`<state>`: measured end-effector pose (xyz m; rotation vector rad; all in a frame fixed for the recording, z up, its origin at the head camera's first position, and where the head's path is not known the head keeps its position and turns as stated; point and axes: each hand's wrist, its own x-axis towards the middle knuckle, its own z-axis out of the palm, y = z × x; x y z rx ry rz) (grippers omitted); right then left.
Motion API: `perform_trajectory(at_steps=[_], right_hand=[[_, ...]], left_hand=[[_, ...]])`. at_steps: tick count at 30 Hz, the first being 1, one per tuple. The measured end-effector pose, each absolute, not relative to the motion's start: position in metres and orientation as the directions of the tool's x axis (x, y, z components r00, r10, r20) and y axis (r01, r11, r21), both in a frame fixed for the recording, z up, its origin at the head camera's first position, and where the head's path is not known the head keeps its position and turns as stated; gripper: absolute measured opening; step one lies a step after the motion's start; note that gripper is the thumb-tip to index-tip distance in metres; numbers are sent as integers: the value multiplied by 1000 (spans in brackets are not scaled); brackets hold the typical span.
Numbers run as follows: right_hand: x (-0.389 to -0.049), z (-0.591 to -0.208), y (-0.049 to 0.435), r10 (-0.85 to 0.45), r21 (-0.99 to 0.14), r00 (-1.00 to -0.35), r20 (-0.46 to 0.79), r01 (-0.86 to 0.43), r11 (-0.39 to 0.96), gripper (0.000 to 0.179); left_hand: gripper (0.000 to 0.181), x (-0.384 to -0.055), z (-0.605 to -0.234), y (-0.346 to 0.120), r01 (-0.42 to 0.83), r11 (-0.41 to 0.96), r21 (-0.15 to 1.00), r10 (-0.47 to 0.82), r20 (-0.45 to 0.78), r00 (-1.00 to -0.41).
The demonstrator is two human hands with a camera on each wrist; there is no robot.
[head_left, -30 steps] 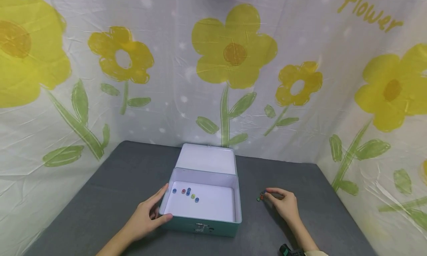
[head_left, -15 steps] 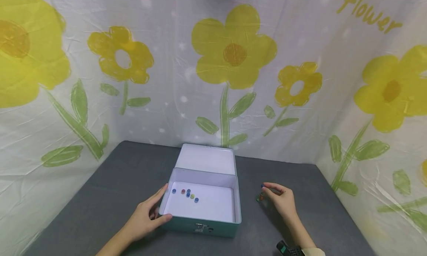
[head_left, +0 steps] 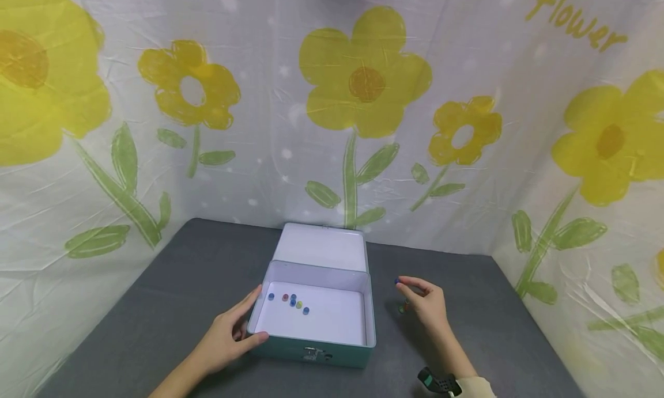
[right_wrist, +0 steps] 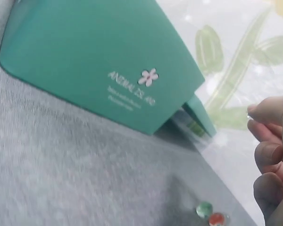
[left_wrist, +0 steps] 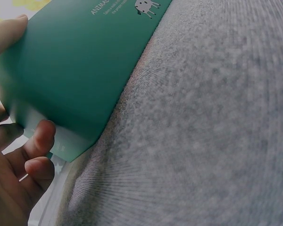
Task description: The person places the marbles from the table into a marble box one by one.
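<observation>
A teal tin box (head_left: 316,352) with a white inside stands on the table, its lid (head_left: 321,247) tipped back behind it. My left hand (head_left: 225,334) grips its front left corner, thumb on the front rim and fingers along the side wall. Several small glass marbles lie on the box floor, among them a blue marble (head_left: 306,310), a red marble (head_left: 285,298) and a yellow-green marble (head_left: 299,304). Right of the box, my right hand (head_left: 427,303) pinches a dark blue marble (head_left: 397,281) above the table. Beneath it lie a green marble (right_wrist: 204,209) and a red marble (right_wrist: 216,219).
Dark grey cloth covers the table (head_left: 207,260). A white curtain (head_left: 259,173) printed with yellow flowers hangs behind and at both sides. A black strap with a device (head_left: 438,381) is on the right wrist.
My right hand has lifted the blue marble from the small group on the table and moved it up and left toward the box. The left hand and box have stayed put.
</observation>
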<state>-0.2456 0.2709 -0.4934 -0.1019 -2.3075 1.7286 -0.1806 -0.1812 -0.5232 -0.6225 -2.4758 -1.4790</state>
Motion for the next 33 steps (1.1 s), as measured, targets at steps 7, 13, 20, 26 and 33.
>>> perform_trajectory(at_steps=[7,13,20,26,33], right_hand=[[-250,-489,254,189,-964,-966,174,-128,232,25],[-254,-484,237,158,-958,-964,214,-175,228,23],[-259,-479,218,136,-959,-967,217,-185,216,23],[-262,-475,201,101,-946,-960,261,-233,227,18],[-263,-468,183,44,-937,-958,284,-267,227,16]], left_hand=[[88,-179,-523,-180,464,391,795,267,384,-884],[87,-180,-524,-180,447,403,798,260,368,-893],[87,-180,-523,-181,436,425,793,251,359,-899],[87,-179,-522,-181,434,412,801,251,358,-899],[87,-178,-519,-180,451,402,797,263,371,-890]])
